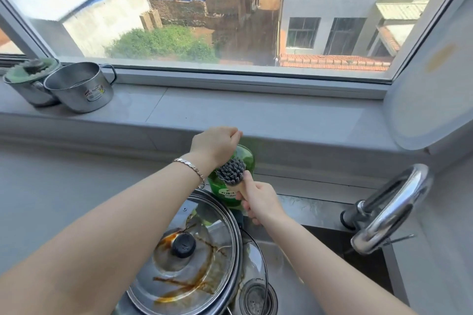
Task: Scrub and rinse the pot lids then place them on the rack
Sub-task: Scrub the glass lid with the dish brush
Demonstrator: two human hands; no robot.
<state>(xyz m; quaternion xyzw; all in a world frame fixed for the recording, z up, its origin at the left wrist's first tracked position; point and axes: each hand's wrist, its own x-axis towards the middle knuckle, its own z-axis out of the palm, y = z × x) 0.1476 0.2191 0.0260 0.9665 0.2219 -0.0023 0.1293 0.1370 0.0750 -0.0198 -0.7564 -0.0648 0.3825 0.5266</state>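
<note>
- The left hand (215, 146) sits on top of the green bottle (243, 158) behind the sink (322, 210). Its fingers curl down over the cap, which is hidden, so it probably grips or presses the top.
- A bracelet (190, 169) circles the left wrist.
- The right hand (258, 202) wraps round the wooden handle of a brush (230, 174), with the grey bristles pointing up and touching the front of the bottle, just under the left hand.
- The lid (183, 245) lies in the sink below the left forearm, black knob up. Its glass is streaked with brown residue inside a steel rim, and neither hand touches it.
- The drain (256, 299) is just right of the lid.
- A chrome tap (391, 210) stands at the sink's right side, well apart from both hands.
- Two steel pots (79, 87) stand touching on the sill (230, 110) at far left, and the farther one is covered.
</note>
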